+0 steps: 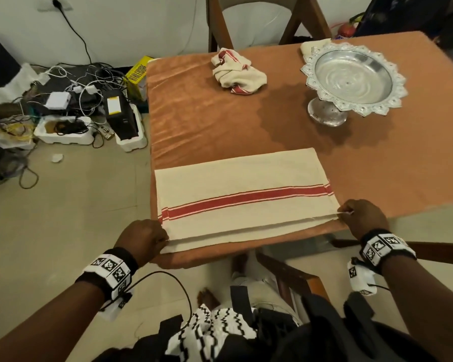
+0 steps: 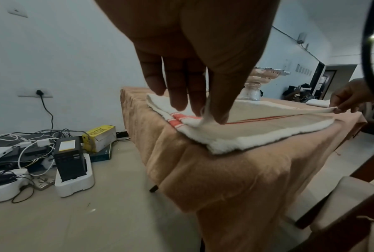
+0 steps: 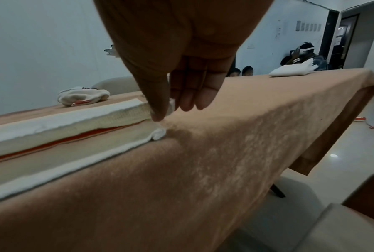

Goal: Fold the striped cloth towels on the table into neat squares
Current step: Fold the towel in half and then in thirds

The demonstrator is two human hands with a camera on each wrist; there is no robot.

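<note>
A cream towel with a red stripe (image 1: 242, 194) lies folded in half along the near edge of the table (image 1: 207, 118). My left hand (image 1: 144, 240) pinches the near left corner of its top layer (image 2: 205, 116) between thumb and fingers. At the near right corner my right hand (image 1: 361, 215) pinches the same layer (image 3: 168, 107), lifted slightly off the lower layer (image 3: 158, 133). A second striped towel (image 1: 237, 71) sits crumpled at the far side of the table. It also shows in the right wrist view, the crumpled towel (image 3: 82, 98).
A silver footed tray (image 1: 351, 79) stands at the far right, with a pale folded cloth (image 1: 313, 47) behind it. A wooden chair (image 1: 262, 19) is across the table. Cables and boxes (image 1: 71, 111) clutter the floor at left. Another chair (image 1: 293, 275) is under the near edge.
</note>
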